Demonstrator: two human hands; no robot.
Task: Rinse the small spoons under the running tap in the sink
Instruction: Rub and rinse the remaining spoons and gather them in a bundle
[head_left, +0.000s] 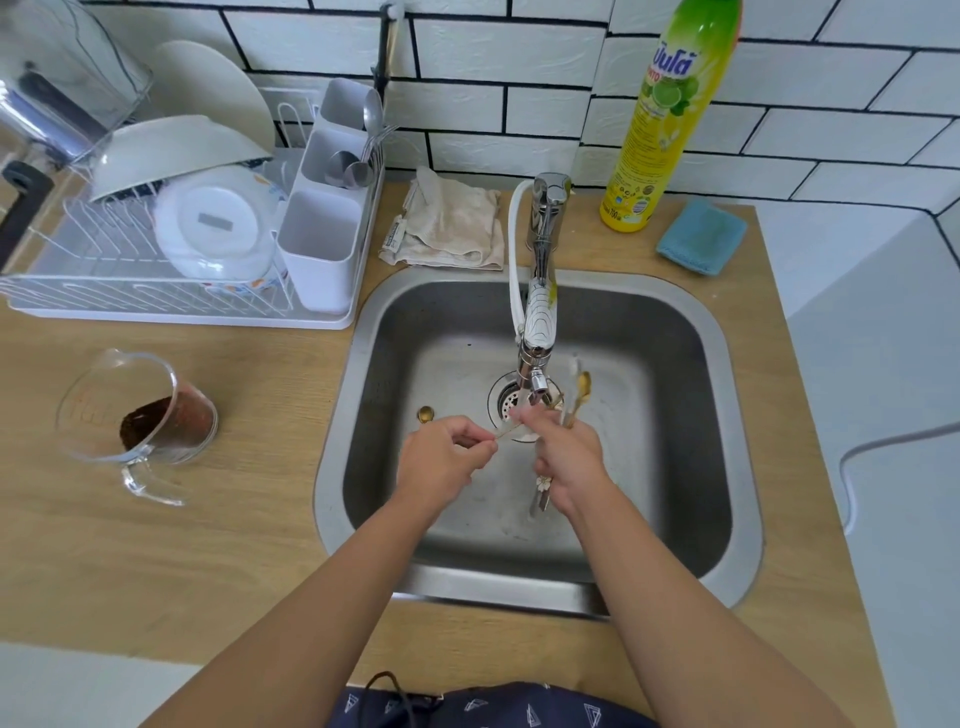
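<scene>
Two hands reach into the steel sink from the head view, and much of what they hold is hard to make out: the left hand pinches a thin gold handle whose far end blurs into the water under the tap, while the right hand is curled round a bundle of small spoons, gold bowls pointing up beside the spout, their count unclear. A flowered handle end pokes out below that fist, probably one of the same bundle. Another gold spoon bowl lies on the sink floor left of the drain. Around the sink runs a pale wooden worktop against white tiled walls, carrying a dish rack with bowls, a glass jug with dark grounds, a crumpled cloth, a yellow detergent bottle and a blue sponge. Both forearms stretch forward, converging over the drain.
</scene>
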